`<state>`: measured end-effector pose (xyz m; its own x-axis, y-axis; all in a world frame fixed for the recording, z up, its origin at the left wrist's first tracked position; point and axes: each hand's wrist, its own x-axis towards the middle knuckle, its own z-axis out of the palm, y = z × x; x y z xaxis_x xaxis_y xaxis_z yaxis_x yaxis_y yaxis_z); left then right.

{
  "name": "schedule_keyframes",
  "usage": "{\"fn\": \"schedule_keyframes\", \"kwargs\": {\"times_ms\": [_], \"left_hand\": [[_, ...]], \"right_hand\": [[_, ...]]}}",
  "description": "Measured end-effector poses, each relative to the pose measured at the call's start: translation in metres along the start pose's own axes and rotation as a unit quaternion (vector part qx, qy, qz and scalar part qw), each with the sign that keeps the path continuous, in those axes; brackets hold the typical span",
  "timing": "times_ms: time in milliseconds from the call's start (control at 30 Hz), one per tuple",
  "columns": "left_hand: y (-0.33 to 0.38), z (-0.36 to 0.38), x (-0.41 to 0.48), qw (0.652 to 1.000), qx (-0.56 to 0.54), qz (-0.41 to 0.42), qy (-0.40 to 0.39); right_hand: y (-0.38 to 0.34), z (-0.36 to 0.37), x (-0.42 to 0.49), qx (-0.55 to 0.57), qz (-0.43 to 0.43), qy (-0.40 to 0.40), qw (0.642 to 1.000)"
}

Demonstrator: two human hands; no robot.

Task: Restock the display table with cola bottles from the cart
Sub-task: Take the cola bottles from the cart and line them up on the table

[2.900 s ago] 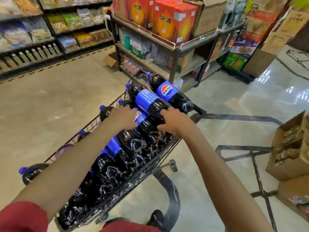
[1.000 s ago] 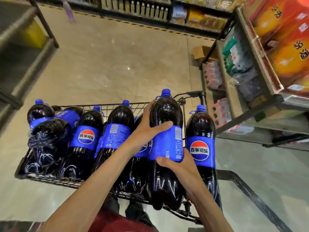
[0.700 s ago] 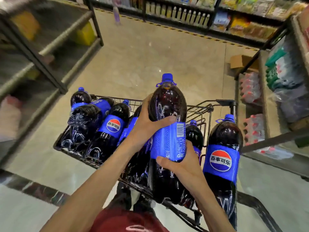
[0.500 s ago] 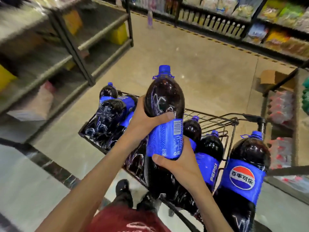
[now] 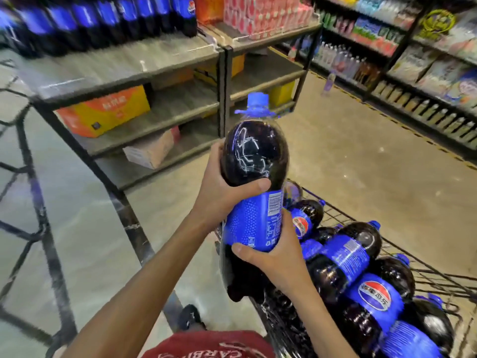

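I hold a large cola bottle [image 5: 254, 161] with a blue cap and blue label upright in mid air, clear of the cart. My left hand [image 5: 222, 189] grips its dark shoulder from the left. My right hand [image 5: 278, 257] grips the lower edge of the label. The wire cart [image 5: 438, 280] at lower right carries several more cola bottles [image 5: 346, 259] lying on their sides. The display table [image 5: 124, 65] stands at upper left, with a row of cola bottles [image 5: 103, 19] along its far edge.
Orange and yellow cartons [image 5: 103, 112] sit on the table's lower shelves. A second shelf unit [image 5: 263, 37] with pink packs adjoins on the right. Stocked store shelving [image 5: 413, 68] runs along the far right. Bare floor lies between cart and table.
The bottle has come up out of the cart in both hands. My view has swung left, so the cart now lies at lower right and the display table has come into view.
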<state>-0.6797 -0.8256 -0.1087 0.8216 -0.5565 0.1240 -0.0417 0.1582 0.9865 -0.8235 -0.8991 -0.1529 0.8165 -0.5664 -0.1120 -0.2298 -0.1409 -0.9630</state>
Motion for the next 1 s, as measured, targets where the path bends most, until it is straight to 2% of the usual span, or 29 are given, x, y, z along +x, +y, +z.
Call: {"fn": "schedule_keyframes", "kwargs": {"times_ms": [467, 633, 1000], "left_hand": [[0.016, -0.22, 0.031, 0.974, 0.09, 0.098, 0.181], [0.014, -0.272, 0.041, 0.956, 0.122, 0.109, 0.244], [0.008, -0.337, 0.13, 0.939, 0.143, 0.106, 0.295]], "right_hand": [[-0.055, 0.192, 0.093, -0.023, -0.06, -0.215, 0.975], [-0.066, 0.25, 0.116, -0.042, -0.063, -0.24, 0.968], [-0.088, 0.318, 0.228, -0.047, -0.084, -0.256, 0.962]]}}
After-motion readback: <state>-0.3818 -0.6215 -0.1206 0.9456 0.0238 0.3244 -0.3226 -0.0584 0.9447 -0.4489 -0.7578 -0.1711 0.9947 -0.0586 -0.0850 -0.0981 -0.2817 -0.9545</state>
